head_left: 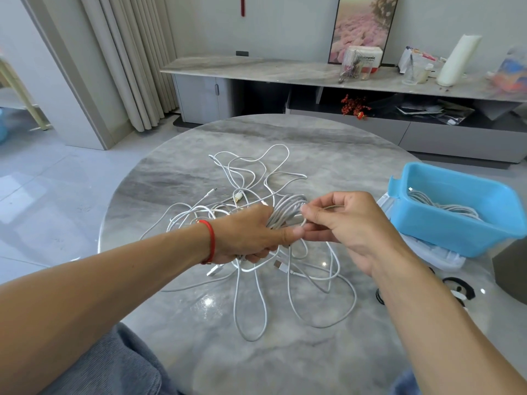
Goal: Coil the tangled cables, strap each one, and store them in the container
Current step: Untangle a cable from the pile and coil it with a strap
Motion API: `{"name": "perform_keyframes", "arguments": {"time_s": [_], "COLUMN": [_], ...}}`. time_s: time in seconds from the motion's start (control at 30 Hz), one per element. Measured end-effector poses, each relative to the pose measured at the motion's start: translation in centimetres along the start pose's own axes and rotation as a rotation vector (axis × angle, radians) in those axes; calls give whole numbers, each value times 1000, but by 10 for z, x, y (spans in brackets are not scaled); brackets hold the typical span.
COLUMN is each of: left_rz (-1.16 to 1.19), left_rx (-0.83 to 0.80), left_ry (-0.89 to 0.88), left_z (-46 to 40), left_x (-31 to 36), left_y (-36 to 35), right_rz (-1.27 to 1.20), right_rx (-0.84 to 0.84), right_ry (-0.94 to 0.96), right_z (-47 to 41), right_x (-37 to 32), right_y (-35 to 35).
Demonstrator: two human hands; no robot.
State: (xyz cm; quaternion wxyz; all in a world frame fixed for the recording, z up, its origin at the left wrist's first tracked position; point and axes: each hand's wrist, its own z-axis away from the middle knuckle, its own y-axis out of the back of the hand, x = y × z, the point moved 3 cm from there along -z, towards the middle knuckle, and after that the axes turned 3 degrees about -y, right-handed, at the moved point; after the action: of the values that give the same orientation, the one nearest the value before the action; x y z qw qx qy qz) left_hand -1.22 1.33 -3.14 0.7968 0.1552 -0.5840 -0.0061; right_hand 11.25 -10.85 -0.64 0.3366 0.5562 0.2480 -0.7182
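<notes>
A coiled bundle of white cable point(288, 208) is held above the round marble table point(176, 183). My left hand point(248, 235), with a red string at its wrist, grips the coil from the left. My right hand point(345, 220) pinches a thin strand at the coil's right end between thumb and fingertips. Under both hands lies a tangle of loose white cables point(251, 178) with several plugs showing. The blue plastic container point(456, 212) stands at the table's right edge, a coiled white cable point(439, 202) lying inside it.
A clear plastic bag point(436, 252) lies under the container. Black straps point(459, 286) rest on the table near my right forearm, and a dark box point(510, 269) sits at the far right. A long low cabinet point(313, 72) runs along the back wall.
</notes>
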Motion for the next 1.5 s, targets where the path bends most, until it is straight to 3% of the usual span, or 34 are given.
{"name": "perform_keyframes", "arguments": {"time_s": [0.1, 0.37, 0.63, 0.7, 0.8, 0.87, 1.03, 1.2, 1.3, 1.5], "left_rz": [-15, 60, -9, 110, 280, 355, 513, 600, 610, 609], "left_rx": [11, -164, -266, -299, -326, -348, -553, -709, -721, -496], "left_ry": [-18, -18, -37, -51, -46, -74, -139, -144, -127, -120], "left_z": [1, 8, 8, 8, 7, 8, 18, 23, 24, -1], "left_x": [2, 9, 9, 14, 22, 30, 51, 64, 67, 74], "left_y": [0, -1, -11, -14, -19, -21, -46, -71, -75, -65], "right_rz": [-14, -220, -276, -208, 159, 182, -270, -591, -490, -323], "right_rx": [-24, -93, 14, 55, 227, 273, -315, -433, -311, 137], "right_ry": [-7, -67, -97, -65, 86, 105, -35, 59, 123, 95], "right_z": [1, 13, 28, 32, 34, 37, 51, 63, 63, 36], "right_x": [1, 3, 11, 10, 4, 0, -5, -16, -24, -43], "right_y": [0, -2, -3, 1, 12, 20, 11, 5, 4, 4]}}
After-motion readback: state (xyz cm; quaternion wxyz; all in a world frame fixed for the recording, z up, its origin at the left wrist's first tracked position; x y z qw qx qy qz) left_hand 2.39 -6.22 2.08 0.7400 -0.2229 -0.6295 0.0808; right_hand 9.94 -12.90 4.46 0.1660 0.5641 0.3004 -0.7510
